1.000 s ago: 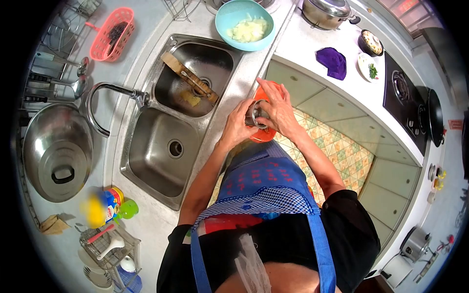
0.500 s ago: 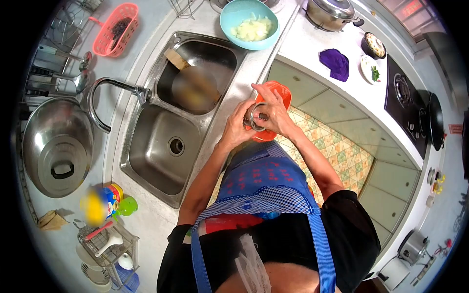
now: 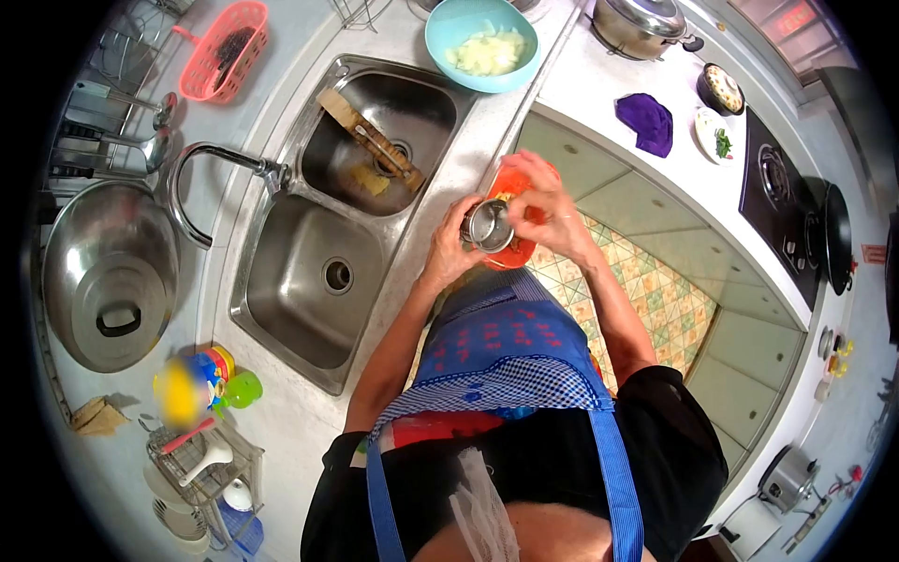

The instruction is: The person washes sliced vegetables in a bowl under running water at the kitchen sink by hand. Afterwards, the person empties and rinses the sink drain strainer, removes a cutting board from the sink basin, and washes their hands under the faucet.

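My left hand (image 3: 451,247) is wrapped round a small round metal cup (image 3: 490,228), its open top facing up. Just to the right of the cup is my right hand (image 3: 551,217), fingers bent and partly blurred; whether it pinches anything is too small to tell. Below both hands is an orange-red container (image 3: 515,255), partly covered by them, with something yellowish inside.
Left of my hands is a double steel sink (image 3: 314,272) with a wooden piece (image 3: 375,140). A light-blue bowl (image 3: 440,47) holds pale chopped pieces. A purple cloth (image 3: 646,124), a steel pot (image 3: 637,33) and a stove (image 3: 773,206) are on the right counter.
My right hand has pulled back from the metal cup to the right, and the cup's inside now shows. My left hand still holds the cup. The view has shifted slightly.
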A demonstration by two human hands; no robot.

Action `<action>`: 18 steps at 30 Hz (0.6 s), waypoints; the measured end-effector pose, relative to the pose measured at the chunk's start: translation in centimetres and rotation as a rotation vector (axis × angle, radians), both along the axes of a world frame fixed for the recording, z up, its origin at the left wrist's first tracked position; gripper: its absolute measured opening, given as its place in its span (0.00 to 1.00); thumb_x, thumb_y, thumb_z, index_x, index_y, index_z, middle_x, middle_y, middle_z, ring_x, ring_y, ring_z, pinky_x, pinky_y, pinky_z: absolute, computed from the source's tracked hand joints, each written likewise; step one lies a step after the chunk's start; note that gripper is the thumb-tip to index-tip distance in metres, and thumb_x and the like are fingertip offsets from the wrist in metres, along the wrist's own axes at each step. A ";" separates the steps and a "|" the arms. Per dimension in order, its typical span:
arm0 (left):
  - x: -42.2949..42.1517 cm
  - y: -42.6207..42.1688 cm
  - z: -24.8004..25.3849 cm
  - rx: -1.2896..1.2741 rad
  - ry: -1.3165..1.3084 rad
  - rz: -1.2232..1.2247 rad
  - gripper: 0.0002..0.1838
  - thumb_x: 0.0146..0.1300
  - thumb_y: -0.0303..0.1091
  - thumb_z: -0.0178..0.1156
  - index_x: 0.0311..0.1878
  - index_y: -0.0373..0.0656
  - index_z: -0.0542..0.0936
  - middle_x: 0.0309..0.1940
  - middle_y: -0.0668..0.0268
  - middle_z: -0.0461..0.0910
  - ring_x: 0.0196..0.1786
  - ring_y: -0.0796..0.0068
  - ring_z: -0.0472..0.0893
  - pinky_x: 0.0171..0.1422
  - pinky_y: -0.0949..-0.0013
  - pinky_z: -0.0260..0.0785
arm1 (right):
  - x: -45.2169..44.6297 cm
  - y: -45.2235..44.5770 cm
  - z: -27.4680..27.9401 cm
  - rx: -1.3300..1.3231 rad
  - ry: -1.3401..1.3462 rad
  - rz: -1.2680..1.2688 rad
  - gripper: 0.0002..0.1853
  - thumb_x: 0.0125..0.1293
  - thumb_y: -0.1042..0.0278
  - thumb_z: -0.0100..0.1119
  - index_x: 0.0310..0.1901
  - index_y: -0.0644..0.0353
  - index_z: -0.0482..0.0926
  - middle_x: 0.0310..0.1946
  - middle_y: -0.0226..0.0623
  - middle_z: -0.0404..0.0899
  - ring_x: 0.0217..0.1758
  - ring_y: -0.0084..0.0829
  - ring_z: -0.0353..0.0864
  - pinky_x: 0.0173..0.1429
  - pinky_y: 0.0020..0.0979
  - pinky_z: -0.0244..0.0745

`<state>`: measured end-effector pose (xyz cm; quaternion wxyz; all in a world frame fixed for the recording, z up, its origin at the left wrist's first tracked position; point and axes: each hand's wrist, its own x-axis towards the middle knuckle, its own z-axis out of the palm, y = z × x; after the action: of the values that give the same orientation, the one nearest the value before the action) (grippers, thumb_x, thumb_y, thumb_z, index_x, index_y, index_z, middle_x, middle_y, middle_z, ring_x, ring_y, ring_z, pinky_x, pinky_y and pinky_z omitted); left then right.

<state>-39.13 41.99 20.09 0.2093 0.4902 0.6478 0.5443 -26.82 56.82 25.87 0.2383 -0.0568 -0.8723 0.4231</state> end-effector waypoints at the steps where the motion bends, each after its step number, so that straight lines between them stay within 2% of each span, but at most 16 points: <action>1: -0.1 -0.2 0.2 0.020 0.019 0.004 0.38 0.36 0.25 0.70 0.55 0.41 0.65 0.51 0.57 0.69 0.53 0.60 0.72 0.53 0.65 0.68 | 0.4 0.3 0.7 -0.065 0.021 -0.097 0.04 0.41 0.72 0.62 0.20 0.59 0.75 0.58 0.37 0.66 0.68 0.45 0.50 0.66 0.48 0.47; 2: -0.1 -0.2 0.4 0.040 0.039 0.007 0.38 0.37 0.26 0.70 0.55 0.42 0.65 0.52 0.58 0.68 0.54 0.62 0.72 0.54 0.65 0.68 | 0.8 0.8 1.0 -0.129 0.043 -0.194 0.04 0.42 0.72 0.62 0.20 0.59 0.75 0.57 0.38 0.67 0.68 0.44 0.51 0.66 0.46 0.48; 3: -0.1 -0.3 0.7 0.039 0.039 0.013 0.38 0.37 0.26 0.70 0.55 0.42 0.65 0.52 0.58 0.68 0.54 0.62 0.72 0.54 0.65 0.68 | 1.1 1.3 0.5 -0.073 0.055 -0.270 0.04 0.45 0.71 0.61 0.24 0.57 0.77 0.56 0.40 0.68 0.65 0.44 0.58 0.64 0.44 0.53; 4: 0.0 -0.5 1.0 0.040 0.029 0.026 0.38 0.37 0.26 0.71 0.56 0.43 0.65 0.53 0.59 0.68 0.54 0.63 0.72 0.54 0.66 0.68 | 1.0 1.8 -1.2 -0.076 0.054 -0.264 0.04 0.45 0.71 0.61 0.24 0.57 0.77 0.56 0.40 0.68 0.65 0.44 0.58 0.64 0.44 0.53; 6: 0.1 -0.8 1.1 0.037 0.020 0.042 0.39 0.37 0.26 0.71 0.56 0.43 0.64 0.54 0.59 0.68 0.54 0.64 0.71 0.54 0.66 0.68 | 0.5 2.2 -7.5 -0.108 0.097 -0.466 0.04 0.48 0.76 0.59 0.27 0.60 0.76 0.52 0.40 0.70 0.58 0.40 0.67 0.60 0.38 0.61; 7: 0.2 -0.8 1.0 0.069 -0.005 0.043 0.39 0.37 0.26 0.71 0.56 0.43 0.64 0.54 0.59 0.67 0.55 0.64 0.71 0.54 0.66 0.68 | 1.0 1.8 -12.7 -0.108 0.097 -0.466 0.04 0.48 0.76 0.59 0.27 0.60 0.76 0.52 0.40 0.70 0.58 0.40 0.67 0.60 0.38 0.61; 8: 0.2 -0.7 1.0 0.105 -0.030 0.046 0.40 0.36 0.26 0.72 0.56 0.43 0.64 0.54 0.59 0.67 0.55 0.64 0.71 0.54 0.66 0.68 | 1.5 1.5 -18.7 0.069 -0.114 -0.412 0.05 0.49 0.77 0.58 0.30 0.61 0.75 0.49 0.41 0.71 0.54 0.39 0.71 0.57 0.37 0.64; 9: 0.3 -0.7 1.1 0.109 -0.027 0.051 0.40 0.36 0.26 0.72 0.56 0.43 0.64 0.54 0.59 0.67 0.55 0.64 0.71 0.54 0.66 0.68 | 1.1 1.1 -18.9 0.247 -0.322 -0.351 0.06 0.50 0.77 0.56 0.32 0.62 0.74 0.47 0.41 0.72 0.49 0.39 0.74 0.53 0.36 0.68; 10: 0.2 -0.7 1.3 0.086 -0.011 0.053 0.40 0.36 0.26 0.72 0.56 0.43 0.64 0.54 0.59 0.67 0.55 0.64 0.71 0.54 0.66 0.68 | 0.7 1.5 -18.9 0.252 -0.311 -0.348 0.06 0.50 0.77 0.56 0.32 0.62 0.74 0.47 0.41 0.72 0.49 0.39 0.74 0.53 0.36 0.68; 12: 0.0 -0.9 1.1 0.048 -0.005 0.061 0.40 0.36 0.26 0.72 0.56 0.43 0.64 0.54 0.59 0.67 0.55 0.63 0.71 0.54 0.66 0.68 | 1.2 1.4 -17.3 0.119 -0.088 -0.469 0.07 0.57 0.70 0.55 0.34 0.64 0.74 0.43 0.44 0.73 0.47 0.39 0.73 0.49 0.31 0.70; 13: -0.2 -0.8 0.8 0.070 0.016 0.073 0.39 0.37 0.26 0.71 0.56 0.41 0.64 0.53 0.58 0.68 0.55 0.64 0.70 0.57 0.66 0.65 | 1.3 1.3 -14.2 -0.432 -0.096 -0.400 0.12 0.57 0.68 0.58 0.41 0.63 0.72 0.42 0.44 0.72 0.43 0.32 0.75 0.48 0.27 0.71; 14: -0.3 -0.5 0.7 0.098 0.041 0.083 0.38 0.38 0.26 0.71 0.56 0.39 0.64 0.53 0.58 0.68 0.56 0.65 0.70 0.59 0.67 0.62 | 1.2 1.1 -11.2 -0.432 -0.100 -0.402 0.12 0.57 0.68 0.58 0.41 0.63 0.72 0.42 0.44 0.72 0.43 0.32 0.75 0.48 0.27 0.71; 16: -0.4 -0.3 0.7 0.075 0.040 0.068 0.37 0.38 0.25 0.71 0.55 0.39 0.64 0.52 0.58 0.68 0.55 0.64 0.70 0.59 0.67 0.63 | 0.9 0.2 -6.2 -0.873 -0.049 -0.209 0.20 0.54 0.67 0.62 0.47 0.62 0.68 0.41 0.43 0.71 0.41 0.27 0.75 0.45 0.25 0.71; 17: -0.4 -0.2 0.8 0.058 0.017 0.033 0.37 0.38 0.25 0.71 0.55 0.39 0.64 0.52 0.59 0.68 0.55 0.64 0.70 0.58 0.67 0.63 | 0.6 -0.4 -5.0 -0.790 -0.155 -0.165 0.28 0.47 0.65 0.68 0.49 0.61 0.66 0.43 0.42 0.71 0.42 0.30 0.75 0.45 0.28 0.71; 18: -0.1 -0.1 0.7 0.040 -0.010 -0.002 0.37 0.38 0.25 0.70 0.55 0.39 0.64 0.52 0.59 0.67 0.55 0.64 0.70 0.58 0.67 0.63 | 0.0 -1.0 -4.1 -0.790 -0.153 -0.174 0.28 0.47 0.65 0.68 0.49 0.61 0.66 0.43 0.42 0.71 0.42 0.30 0.75 0.45 0.28 0.71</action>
<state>-39.28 41.88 20.83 0.2032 0.4923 0.6353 0.5592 -26.80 55.84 21.73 0.1675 -0.2489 -0.6499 0.6983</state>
